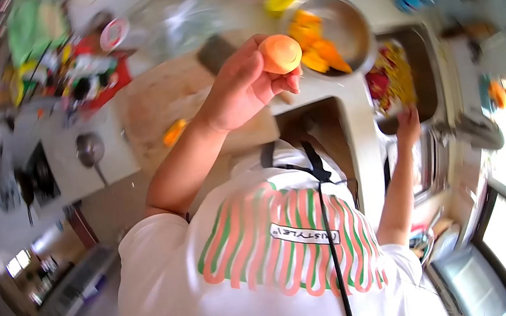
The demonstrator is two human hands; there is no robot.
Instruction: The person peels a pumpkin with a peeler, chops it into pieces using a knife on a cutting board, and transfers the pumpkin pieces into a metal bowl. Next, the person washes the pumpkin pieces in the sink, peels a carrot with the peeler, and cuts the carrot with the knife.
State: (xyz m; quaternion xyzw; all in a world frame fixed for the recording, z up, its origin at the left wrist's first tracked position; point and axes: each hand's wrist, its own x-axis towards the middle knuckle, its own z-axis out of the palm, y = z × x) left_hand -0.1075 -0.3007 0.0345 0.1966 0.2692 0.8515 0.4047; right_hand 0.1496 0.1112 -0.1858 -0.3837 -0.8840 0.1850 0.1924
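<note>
Over the right side of the wooden board [147, 108], your left hand [243, 84] is wrapped around an orange piece [282, 54] that looks like a carrot. Its round end faces up at you, so its long way seems to point toward your eyes. You cannot tell how far it runs behind your fingers. Just past it and to the right, the metal bowl [343, 20] sits on the bench [359, 116] with orange chunks [306, 26] in it. Your left hand looks nearer to the bowl than your right hand [409, 127] does. Your left arm [184, 155] comes in from the left and slants up to the right. A wide knife [216, 51] shows just past that hand. One small orange bit [174, 132] is beside your left arm. Your right arm [402, 194] reaches out to the sink [425, 60], and its hand is by yellow and red scraps [394, 75]. You cannot tell if it holds anything.
</note>
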